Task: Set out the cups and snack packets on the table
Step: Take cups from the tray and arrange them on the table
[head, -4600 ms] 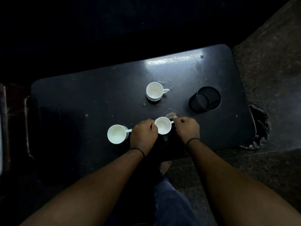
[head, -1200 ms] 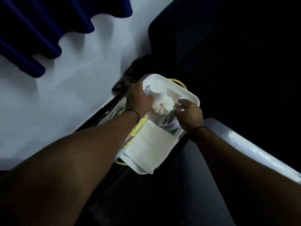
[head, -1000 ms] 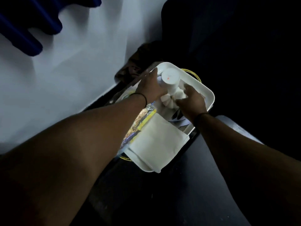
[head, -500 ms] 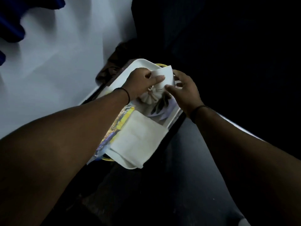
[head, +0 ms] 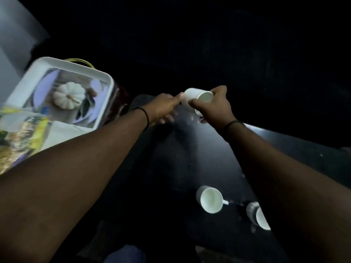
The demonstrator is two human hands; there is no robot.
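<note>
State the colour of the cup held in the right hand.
White, seen in the head view: the cup is gripped by the right hand.

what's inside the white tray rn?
In the white tray: a white pumpkin on a leaf print, snack packets, a folded white cloth. The left forearm covers the tray's near end.

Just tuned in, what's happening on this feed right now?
A person is carrying a white paper cup above the dark table. The right hand grips it, tilted on its side, while the left hand touches its base with an extended finger. Two white mugs already stand on the table nearer the person. To the left sits a white tray, with a yellow snack packet at its near end, not yet set out.
</note>
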